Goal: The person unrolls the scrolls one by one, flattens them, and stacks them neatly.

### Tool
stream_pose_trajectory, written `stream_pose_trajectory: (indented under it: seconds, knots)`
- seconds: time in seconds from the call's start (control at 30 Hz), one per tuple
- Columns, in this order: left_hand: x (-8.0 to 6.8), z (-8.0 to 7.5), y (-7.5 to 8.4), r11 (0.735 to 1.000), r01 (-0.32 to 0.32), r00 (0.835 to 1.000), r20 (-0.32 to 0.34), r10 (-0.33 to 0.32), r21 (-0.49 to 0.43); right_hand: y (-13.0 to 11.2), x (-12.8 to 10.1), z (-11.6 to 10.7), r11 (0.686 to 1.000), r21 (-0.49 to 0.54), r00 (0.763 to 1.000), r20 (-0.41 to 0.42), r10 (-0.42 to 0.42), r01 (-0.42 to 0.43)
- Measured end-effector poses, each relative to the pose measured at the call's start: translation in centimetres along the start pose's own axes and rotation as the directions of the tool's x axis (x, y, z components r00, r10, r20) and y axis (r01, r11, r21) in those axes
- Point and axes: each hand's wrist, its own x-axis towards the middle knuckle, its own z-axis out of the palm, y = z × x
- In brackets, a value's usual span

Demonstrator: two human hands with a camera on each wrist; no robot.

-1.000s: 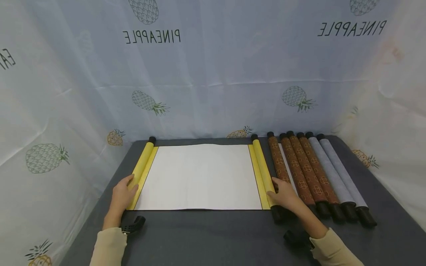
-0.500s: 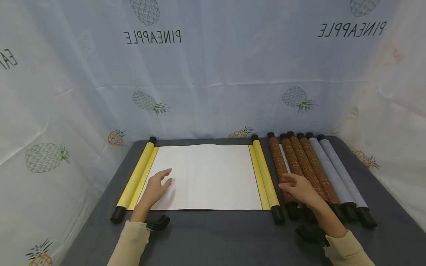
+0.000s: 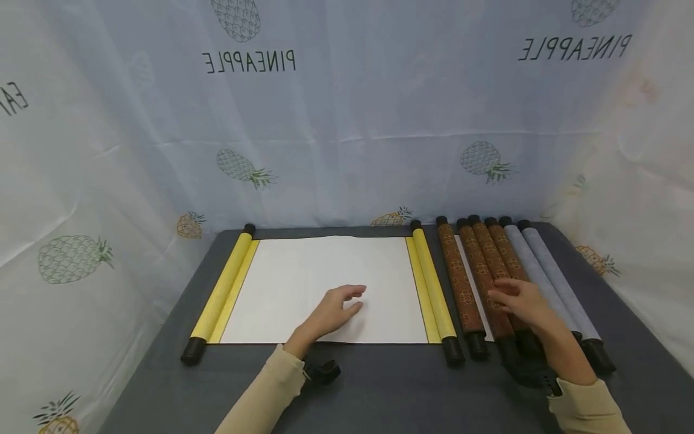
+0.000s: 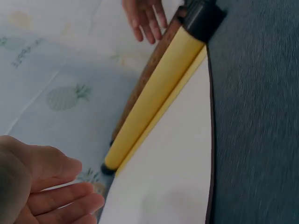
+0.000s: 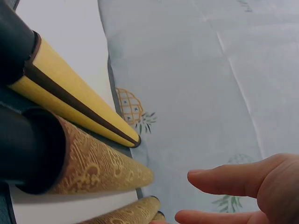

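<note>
the left hand point(image 3: 329, 312), thumb and loosely curved fingers apart, hovers over a smooth white paper scroll point(image 3: 309, 271) lying unrolled between plump yellow cylindrical rollers point(image 3: 434, 283) on a matte dark-grey tabletop point(image 3: 390, 392). the right hand point(image 3: 527, 303), thumb likewise parted from fingers, hangs over tubular brown gold-patterned scrolls point(image 3: 458, 277) with black end caps, beside plain pale-grey cylindrical rolls point(image 3: 561, 283).

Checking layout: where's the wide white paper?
In the head view, the white paper lies between two yellow rolls, under the left hand, left of the brown rolls.
</note>
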Motion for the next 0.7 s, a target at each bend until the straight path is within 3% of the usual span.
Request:
stream_pose_trajectory:
  seconds: [0.17,0.33,0.53,0.63,0.7]
  knots:
    - [1.6,3.1,2.9,0.993,-0.110,0.985,0.130,0.115,-0.047,0.4,-0.1,-0.9,0.998,-0.020,0.997,0.045,0.062,-0.061]
    - [2.5,5.8,5.5,0.984,-0.134,0.967,0.200,0.156,-0.118,0.3,0.0,-0.9,0.992,-0.013,0.987,0.094,0.128,-0.128]
    - [3.6,9.4,8.2,0.965,-0.112,0.974,0.165,0.154,-0.236,0.4,-0.3,-0.7,0.992,0.029,0.987,0.101,0.121,-0.125]
    - [4.1,11.2,9.6,0.962,-0.052,0.980,0.171,0.101,-0.269,0.5,-0.3,-0.6,0.989,0.050,0.987,0.095,0.132,-0.137]
    - [4.4,12.2,10.5,0.958,0.024,0.982,0.188,0.032,-0.285,0.6,-0.3,-0.6,0.987,0.071,0.985,0.098,0.139,-0.146]
